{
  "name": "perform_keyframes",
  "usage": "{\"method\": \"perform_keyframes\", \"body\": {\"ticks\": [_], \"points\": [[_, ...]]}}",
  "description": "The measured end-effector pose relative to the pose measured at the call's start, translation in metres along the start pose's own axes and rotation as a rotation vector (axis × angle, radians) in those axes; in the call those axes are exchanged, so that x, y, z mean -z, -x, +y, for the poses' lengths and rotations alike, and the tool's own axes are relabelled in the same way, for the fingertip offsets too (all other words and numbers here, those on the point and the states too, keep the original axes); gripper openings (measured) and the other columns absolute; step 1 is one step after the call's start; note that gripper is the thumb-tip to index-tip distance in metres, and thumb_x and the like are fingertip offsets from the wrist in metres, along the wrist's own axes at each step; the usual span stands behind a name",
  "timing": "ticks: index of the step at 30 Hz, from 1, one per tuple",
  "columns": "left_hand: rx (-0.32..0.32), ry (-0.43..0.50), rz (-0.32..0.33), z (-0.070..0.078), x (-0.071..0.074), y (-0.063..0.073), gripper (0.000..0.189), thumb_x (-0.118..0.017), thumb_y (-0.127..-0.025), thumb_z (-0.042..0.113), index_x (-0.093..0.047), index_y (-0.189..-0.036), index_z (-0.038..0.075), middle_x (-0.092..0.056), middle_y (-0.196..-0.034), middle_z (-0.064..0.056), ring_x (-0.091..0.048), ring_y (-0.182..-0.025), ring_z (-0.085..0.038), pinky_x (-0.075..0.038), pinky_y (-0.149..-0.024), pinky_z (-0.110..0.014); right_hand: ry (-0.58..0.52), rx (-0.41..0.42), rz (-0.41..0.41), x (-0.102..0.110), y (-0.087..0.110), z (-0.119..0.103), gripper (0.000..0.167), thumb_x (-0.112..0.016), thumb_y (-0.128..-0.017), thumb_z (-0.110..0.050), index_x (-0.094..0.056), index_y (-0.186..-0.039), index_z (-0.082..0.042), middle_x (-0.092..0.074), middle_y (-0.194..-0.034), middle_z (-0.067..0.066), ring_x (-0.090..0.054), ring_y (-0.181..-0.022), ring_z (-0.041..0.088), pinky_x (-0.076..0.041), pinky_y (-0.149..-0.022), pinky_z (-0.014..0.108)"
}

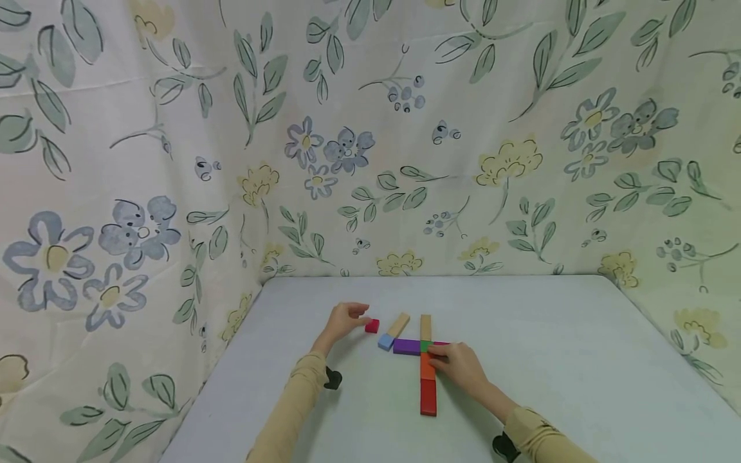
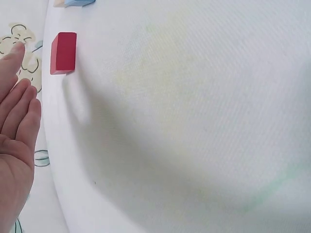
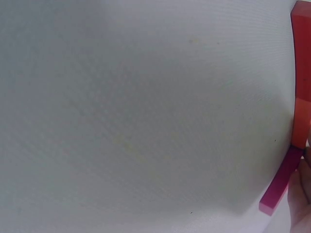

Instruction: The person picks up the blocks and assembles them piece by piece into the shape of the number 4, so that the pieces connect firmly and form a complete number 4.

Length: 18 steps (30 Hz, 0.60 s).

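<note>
In the head view my left hand (image 1: 346, 319) hovers beside a crimson block (image 1: 372, 326). The left wrist view shows straight fingers (image 2: 24, 116), apart from that block (image 2: 63, 53). My right hand (image 1: 460, 368) touches a cross of blocks, its fingertips at the small green block (image 1: 425, 346) and the orange block (image 1: 428, 366). Whether they pinch one is hidden. A purple block (image 1: 407, 347) forms the left arm, a magenta block (image 3: 281, 182) the right. Tan (image 1: 426, 326) tops the cross; red (image 1: 428, 397) lies at its bottom.
Left of the cross, a tan block (image 1: 399, 325) lies slanted, end to end with a light blue block (image 1: 385, 341). All lie on a white table (image 1: 556, 334), with a floral curtain (image 1: 370, 141) behind and at the sides.
</note>
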<state>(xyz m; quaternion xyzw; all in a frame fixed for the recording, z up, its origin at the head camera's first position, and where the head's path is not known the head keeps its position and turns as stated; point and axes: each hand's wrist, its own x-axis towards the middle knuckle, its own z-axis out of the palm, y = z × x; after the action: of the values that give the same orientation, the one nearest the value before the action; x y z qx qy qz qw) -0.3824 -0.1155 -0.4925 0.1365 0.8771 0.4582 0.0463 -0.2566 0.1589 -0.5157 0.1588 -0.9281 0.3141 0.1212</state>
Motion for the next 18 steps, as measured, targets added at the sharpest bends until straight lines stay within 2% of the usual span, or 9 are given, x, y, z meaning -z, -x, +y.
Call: {"method": "perform_keyframes", "body": {"ticks": [6,13,18], "points": [[0.013,-0.003,-0.021,-0.008,-0.002,0.000,0.038,-0.072,-0.084,0.015,-0.064,-0.120,0.004,-0.065,-0.122,-0.013,-0.059,-0.114,-0.029,-0.048,-0.096,-0.040,0.013,0.010,0.002,0.000,0.000,0.001,0.027,-0.075,-0.079,-0.011,-0.073,-0.104,-0.002,-0.074,-0.096,0.011,-0.069,-0.082,0.016,-0.052,-0.068,0.023],[-0.021,-0.026,-0.033,-0.016,-0.006,0.001,0.039,-0.073,-0.083,0.012,-0.064,-0.120,0.001,-0.065,-0.121,-0.016,-0.061,-0.111,-0.030,-0.050,-0.093,-0.040,0.015,0.025,0.013,0.000,0.000,-0.001,0.027,-0.076,-0.078,-0.010,-0.073,-0.103,-0.001,-0.074,-0.095,0.012,-0.069,-0.080,0.017,-0.054,-0.069,0.025],[-0.009,-0.010,-0.034,-0.017,-0.009,0.002,0.041,-0.074,-0.082,0.012,-0.064,-0.120,0.001,-0.066,-0.120,-0.016,-0.062,-0.110,-0.029,-0.050,-0.093,-0.038,0.018,0.025,0.013,-0.001,0.000,0.001,0.027,-0.076,-0.078,-0.011,-0.073,-0.103,-0.002,-0.074,-0.095,0.011,-0.069,-0.082,0.017,-0.055,-0.071,0.029]]}}
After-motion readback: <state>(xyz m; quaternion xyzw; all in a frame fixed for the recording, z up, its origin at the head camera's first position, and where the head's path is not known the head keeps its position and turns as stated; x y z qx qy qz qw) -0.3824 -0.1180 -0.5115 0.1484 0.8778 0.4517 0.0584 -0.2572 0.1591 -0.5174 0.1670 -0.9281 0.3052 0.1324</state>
